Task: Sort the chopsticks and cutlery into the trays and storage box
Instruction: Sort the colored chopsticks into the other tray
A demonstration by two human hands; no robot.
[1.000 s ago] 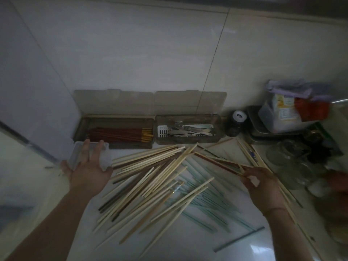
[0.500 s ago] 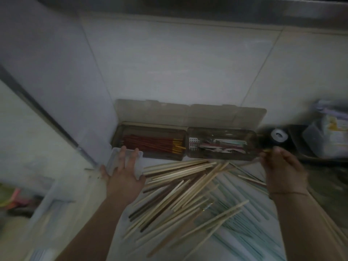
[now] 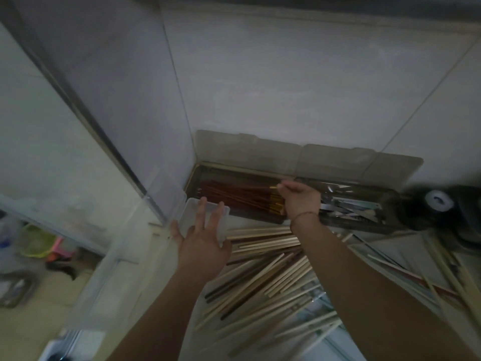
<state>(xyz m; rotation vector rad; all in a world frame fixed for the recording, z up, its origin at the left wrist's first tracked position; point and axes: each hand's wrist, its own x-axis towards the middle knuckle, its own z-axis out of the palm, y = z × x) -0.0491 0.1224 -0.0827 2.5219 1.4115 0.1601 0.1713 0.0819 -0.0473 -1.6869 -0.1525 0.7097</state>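
A brown storage box (image 3: 194, 179) stands open against the tiled wall. Its left compartment holds red chopsticks (image 3: 234, 196) with gold ends, its right one metal cutlery (image 3: 351, 207). My right hand (image 3: 299, 201) hovers over the gold ends, fingers pinched on a red chopstick lying on top of the bundle. My left hand (image 3: 200, 235) lies flat, fingers apart, on a small clear tray (image 3: 227, 210) just in front of the box's left end. A loose heap of pale wooden chopsticks (image 3: 273, 272), with a few dark ones, covers the counter below my arms; blurred teal ones (image 3: 320, 324) lie nearer me.
The box's lids (image 3: 247, 152) lean on the wall. A dark jar with a white cap (image 3: 440, 201) stands right of the box. More chopsticks (image 3: 442, 277) lie at the far right. A big clear container (image 3: 125, 243) sits at the counter's left edge, with a green basket (image 3: 36, 241) below.
My right hand has carried the red chopstick from the pile up and left to the box's red-chopstick compartment. My left hand has stayed on the clear tray. The view has swung left.
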